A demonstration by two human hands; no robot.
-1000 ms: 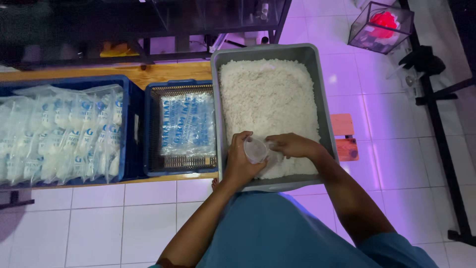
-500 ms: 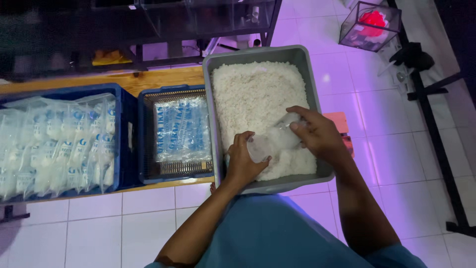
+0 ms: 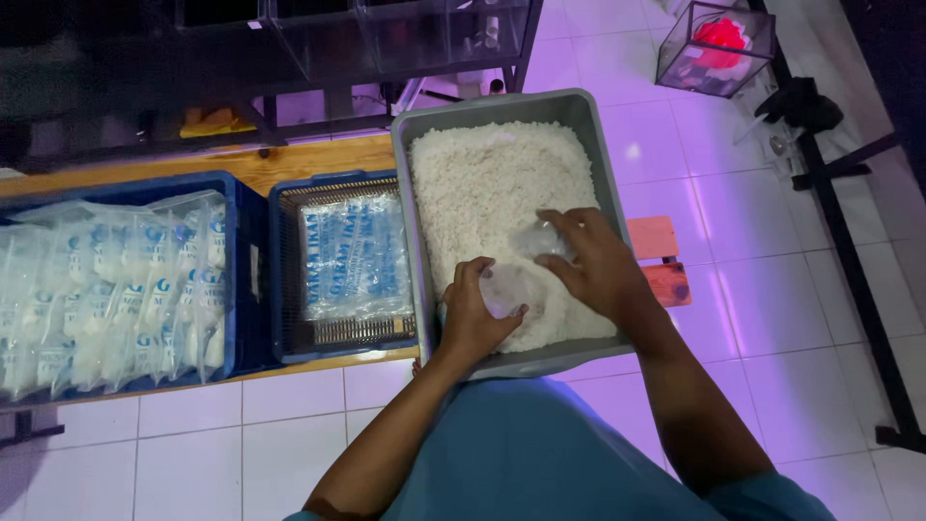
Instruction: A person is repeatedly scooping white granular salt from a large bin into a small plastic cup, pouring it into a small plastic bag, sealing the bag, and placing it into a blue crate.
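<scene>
A small clear plastic bag (image 3: 509, 289) is held open in the grip of the left hand (image 3: 477, 318), just above the white grains filling the grey tub (image 3: 417, 193). The right hand (image 3: 593, 265) is curled over a clear scoop-like piece (image 3: 542, 239) pressed into the grains beside the bag; what it is exactly cannot be told. To the left, on the wooden surface (image 3: 289, 164), a blue crate (image 3: 280, 280) of flat printed bags and a larger blue crate (image 3: 241, 289) of filled packets are seen.
</scene>
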